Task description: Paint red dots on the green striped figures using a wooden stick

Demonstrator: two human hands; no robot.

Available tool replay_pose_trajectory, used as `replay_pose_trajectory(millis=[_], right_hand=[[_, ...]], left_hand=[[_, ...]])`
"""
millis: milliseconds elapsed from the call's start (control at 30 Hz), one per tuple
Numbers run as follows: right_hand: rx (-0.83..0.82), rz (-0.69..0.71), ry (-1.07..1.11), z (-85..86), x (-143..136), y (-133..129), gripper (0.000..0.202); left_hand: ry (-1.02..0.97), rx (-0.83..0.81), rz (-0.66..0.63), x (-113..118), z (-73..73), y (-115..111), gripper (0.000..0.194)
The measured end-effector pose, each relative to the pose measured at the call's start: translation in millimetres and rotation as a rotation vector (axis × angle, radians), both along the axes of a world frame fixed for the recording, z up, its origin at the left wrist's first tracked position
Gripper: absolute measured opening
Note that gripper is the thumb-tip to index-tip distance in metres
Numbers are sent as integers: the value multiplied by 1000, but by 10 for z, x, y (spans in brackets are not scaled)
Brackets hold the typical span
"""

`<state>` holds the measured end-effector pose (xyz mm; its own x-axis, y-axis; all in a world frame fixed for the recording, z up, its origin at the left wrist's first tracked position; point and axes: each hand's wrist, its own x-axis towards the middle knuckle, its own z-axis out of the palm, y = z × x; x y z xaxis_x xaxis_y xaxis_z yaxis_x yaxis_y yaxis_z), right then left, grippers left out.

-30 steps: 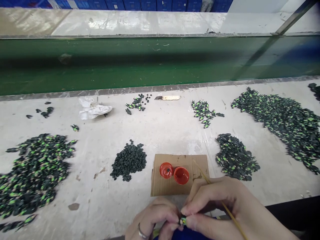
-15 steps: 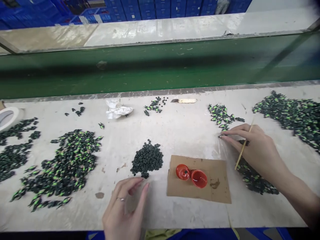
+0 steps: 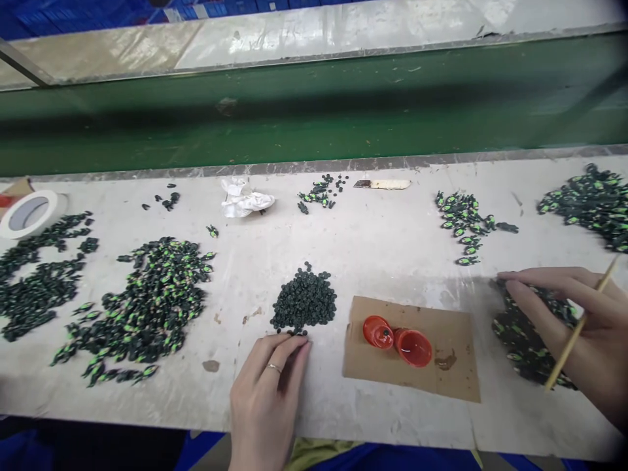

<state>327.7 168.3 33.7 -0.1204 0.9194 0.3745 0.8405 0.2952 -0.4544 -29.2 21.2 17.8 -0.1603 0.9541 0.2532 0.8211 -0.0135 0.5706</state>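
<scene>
From the head view, the left hand [image 3: 265, 396] is at the near edge of the heap of discs [image 3: 304, 301], fingertips close together, though whether they pinch one I cannot tell; the right hand [image 3: 601, 333] clasps a thin wooden stick [image 3: 564, 360], thumb and forefinger at the black-green pieces [image 3: 527, 356]; a red cup [image 3: 400, 353] with a glossy inside sits on flat brown cardboard [image 3: 456, 376]; the discs are small, round, black

Left grip [image 3: 265, 396] palm down, fingers [image 3: 282, 353] bent toward thumb [image 3: 297, 371]; right grip [image 3: 601, 340] out sideways, forefinger [image 3: 554, 275] extended above thumb.
</scene>
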Motion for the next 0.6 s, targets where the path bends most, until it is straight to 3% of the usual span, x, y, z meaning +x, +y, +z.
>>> replay_pose_trajectory(millis=[267,433,600], right_hand=[[-104,-59,4,16,-30,-131,27],[-131,-91,-1,71,-51,-219,29],[-144,-107,-7,69,-59,-285,31]], left_hand=[[-67,-83,-120,-64,129,-114,24],[-65,-87,15,-41,131,-152,21],[-44,-62,0,2,90,-118,23]])
